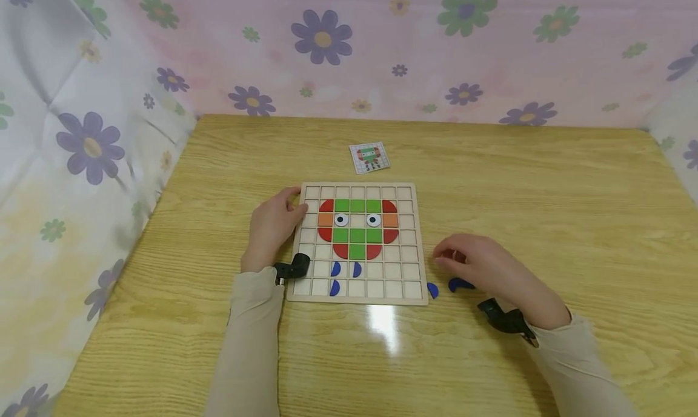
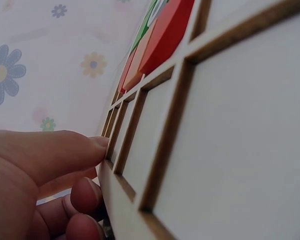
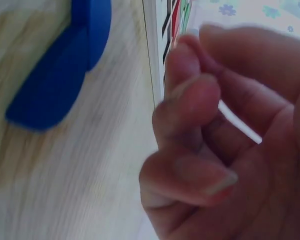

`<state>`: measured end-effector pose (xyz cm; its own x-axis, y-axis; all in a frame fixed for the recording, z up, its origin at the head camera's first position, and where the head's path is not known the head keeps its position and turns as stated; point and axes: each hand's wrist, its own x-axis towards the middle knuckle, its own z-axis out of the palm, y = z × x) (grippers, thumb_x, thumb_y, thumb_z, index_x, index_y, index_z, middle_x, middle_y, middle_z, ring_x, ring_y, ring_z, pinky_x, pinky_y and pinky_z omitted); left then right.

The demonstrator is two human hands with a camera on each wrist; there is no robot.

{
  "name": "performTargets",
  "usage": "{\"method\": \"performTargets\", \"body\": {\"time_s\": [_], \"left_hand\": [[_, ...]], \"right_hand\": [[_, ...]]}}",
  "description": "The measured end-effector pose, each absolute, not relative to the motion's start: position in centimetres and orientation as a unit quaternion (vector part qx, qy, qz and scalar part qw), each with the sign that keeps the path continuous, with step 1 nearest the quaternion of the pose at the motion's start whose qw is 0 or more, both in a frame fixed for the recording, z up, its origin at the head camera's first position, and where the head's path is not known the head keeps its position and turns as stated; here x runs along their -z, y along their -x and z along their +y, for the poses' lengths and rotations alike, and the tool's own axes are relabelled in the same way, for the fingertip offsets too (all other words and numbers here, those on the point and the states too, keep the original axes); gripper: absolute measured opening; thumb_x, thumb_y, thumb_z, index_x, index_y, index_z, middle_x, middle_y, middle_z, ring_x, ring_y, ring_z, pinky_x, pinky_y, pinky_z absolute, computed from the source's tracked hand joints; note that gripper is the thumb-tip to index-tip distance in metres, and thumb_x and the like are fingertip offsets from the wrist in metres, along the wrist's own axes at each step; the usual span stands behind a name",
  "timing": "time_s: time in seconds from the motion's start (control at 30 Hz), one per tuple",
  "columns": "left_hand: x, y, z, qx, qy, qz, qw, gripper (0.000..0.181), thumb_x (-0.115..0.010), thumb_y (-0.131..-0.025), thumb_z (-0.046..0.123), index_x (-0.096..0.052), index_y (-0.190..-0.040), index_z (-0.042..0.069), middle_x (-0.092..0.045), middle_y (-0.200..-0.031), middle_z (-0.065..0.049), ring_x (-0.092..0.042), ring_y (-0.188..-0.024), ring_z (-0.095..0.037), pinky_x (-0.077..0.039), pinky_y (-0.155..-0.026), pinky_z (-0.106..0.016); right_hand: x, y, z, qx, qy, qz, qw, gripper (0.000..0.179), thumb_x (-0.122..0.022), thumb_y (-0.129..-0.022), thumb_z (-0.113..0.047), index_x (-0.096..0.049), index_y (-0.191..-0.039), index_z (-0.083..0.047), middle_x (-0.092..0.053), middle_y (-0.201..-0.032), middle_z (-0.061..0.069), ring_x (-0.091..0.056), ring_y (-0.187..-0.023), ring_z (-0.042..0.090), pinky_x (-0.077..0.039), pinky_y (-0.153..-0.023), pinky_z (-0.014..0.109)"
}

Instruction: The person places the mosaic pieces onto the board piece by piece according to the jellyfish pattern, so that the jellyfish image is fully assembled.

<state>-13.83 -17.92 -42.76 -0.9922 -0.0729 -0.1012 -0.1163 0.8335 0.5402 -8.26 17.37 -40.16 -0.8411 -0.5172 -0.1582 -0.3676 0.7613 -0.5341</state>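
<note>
A square wooden grid board [image 1: 357, 288] lies on the table. Red, green and orange tiles and two eye discs [image 1: 341, 220] form a shape on it, with blue half-round pieces [image 1: 335, 268] below. My left hand [image 1: 272, 223] grips the board's left edge; in the left wrist view the thumb [image 2: 65, 152] presses the rim from above and other fingers lie beside it. My right hand [image 1: 480, 262] hovers right of the board, fingers loosely curled, nothing seen between them. Beside it lie a single blue half-round piece [image 1: 432, 290] and overlapping blue pieces [image 1: 460, 284].
A small picture card [image 1: 369, 157] with a similar coloured pattern lies behind the board. The wooden table [image 1: 545, 186] is bordered at the back and left by flowered cloth [image 1: 360, 53]. A black wrist camera [image 1: 504, 317] is strapped to the right wrist.
</note>
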Motion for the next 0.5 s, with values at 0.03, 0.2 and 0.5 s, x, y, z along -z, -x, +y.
{"method": "performTargets", "body": {"time_s": [0.03,0.2,0.5], "left_hand": [[42.8,13.8,-17.9,-0.284,0.050,0.957,0.039,0.044,-0.053,-0.086,0.035,-0.051,-0.126,0.016,-0.050,-0.073,-0.002,-0.046,-0.063,-0.019,-0.032,-0.057,-0.031],[42.8,13.9,-17.7,-0.283,0.056,0.957,0.041,0.044,-0.052,-0.086,0.035,-0.050,-0.126,0.016,-0.051,-0.074,-0.002,-0.046,-0.064,-0.020,-0.032,-0.056,-0.031],[42.8,13.8,-17.8,-0.286,0.060,0.955,0.042,0.045,-0.053,-0.086,0.035,-0.050,-0.126,0.016,-0.050,-0.074,-0.002,-0.046,-0.063,-0.020,-0.032,-0.055,-0.031]], "right_hand": [[40.2,8.2,17.5,0.249,0.241,0.925,0.156,0.014,-0.058,-0.087,-0.027,-0.064,-0.097,-0.018,-0.056,-0.081,-0.012,-0.049,-0.070,0.005,-0.042,-0.062,0.028],[40.6,8.0,18.1,0.249,0.251,0.920,0.171,0.015,-0.059,-0.086,-0.031,-0.063,-0.096,-0.021,-0.055,-0.083,-0.013,-0.049,-0.071,0.003,-0.042,-0.064,0.027],[40.9,8.0,19.8,0.257,0.255,0.910,0.202,0.018,-0.060,-0.084,-0.034,-0.062,-0.098,-0.022,-0.053,-0.093,-0.011,-0.049,-0.080,0.006,-0.042,-0.071,0.029]]}}
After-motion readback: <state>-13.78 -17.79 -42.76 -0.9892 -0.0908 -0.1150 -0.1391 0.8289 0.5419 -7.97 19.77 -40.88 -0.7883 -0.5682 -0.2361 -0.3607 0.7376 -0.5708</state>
